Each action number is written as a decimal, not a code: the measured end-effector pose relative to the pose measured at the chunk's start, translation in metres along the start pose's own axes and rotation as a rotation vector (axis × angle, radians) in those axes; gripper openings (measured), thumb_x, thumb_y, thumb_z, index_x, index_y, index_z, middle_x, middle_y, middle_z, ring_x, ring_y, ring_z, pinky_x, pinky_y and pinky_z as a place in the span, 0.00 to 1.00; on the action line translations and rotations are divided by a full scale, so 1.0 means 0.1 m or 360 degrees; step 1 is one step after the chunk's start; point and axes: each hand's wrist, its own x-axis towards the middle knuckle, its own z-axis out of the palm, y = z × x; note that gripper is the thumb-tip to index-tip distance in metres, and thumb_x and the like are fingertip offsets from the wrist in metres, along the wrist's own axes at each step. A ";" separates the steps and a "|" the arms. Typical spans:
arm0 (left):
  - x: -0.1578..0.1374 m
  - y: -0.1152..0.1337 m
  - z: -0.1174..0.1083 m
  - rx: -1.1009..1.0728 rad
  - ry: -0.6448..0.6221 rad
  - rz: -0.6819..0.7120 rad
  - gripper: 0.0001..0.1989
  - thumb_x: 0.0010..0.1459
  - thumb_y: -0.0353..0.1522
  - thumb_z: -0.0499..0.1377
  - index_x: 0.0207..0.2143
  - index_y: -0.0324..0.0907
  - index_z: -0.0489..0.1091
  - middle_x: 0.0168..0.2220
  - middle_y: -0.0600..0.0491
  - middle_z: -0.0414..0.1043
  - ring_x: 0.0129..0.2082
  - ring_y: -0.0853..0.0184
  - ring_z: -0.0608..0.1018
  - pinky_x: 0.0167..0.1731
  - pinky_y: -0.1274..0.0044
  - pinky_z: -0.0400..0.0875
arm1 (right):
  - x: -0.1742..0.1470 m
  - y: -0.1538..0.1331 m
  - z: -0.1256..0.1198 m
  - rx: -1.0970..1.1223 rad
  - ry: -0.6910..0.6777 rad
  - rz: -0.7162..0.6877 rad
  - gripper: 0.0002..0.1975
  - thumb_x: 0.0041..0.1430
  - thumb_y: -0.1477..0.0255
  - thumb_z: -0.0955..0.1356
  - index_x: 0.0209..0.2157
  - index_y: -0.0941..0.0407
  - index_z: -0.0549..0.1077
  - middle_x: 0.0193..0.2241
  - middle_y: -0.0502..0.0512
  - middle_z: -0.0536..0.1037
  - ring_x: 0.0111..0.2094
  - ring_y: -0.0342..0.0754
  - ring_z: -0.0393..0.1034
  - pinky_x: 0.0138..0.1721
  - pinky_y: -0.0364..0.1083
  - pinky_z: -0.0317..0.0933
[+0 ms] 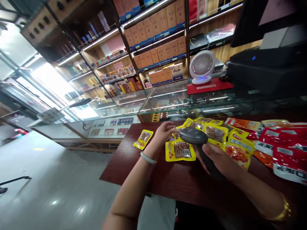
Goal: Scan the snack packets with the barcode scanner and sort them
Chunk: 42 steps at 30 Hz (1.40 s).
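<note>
My right hand [216,156] is wrapped round the handle of a dark grey barcode scanner [193,135], its head held above the packets and facing left. My left hand [165,130], with a pale bangle on the wrist, reaches over the table. Its fingers are apart and slightly bent, with their tips beside a yellow snack packet [177,132] at the left of the pile. Just below lies another yellow packet [181,151] with a clear window and a small barcode. A single yellow packet [144,139] lies apart, left of my left forearm.
More yellow packets [240,147], orange packets [243,123] and red-and-white bags [287,151] cover the right of the dark red table [168,182]. Behind stand a glass display counter [165,99], a small white fan [202,65], a black monitor [249,22] and stocked shelves.
</note>
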 end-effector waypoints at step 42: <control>-0.20 0.12 0.13 0.0039 0.0226 -0.0151 0.25 0.40 0.43 0.71 0.33 0.42 0.62 0.29 0.55 0.73 0.25 0.71 0.73 0.25 0.80 0.66 | -0.29 0.03 -0.22 0.0044 0.0157 -0.0055 0.26 0.56 0.44 0.67 0.31 0.55 0.65 0.20 0.44 0.69 0.16 0.37 0.63 0.16 0.37 0.60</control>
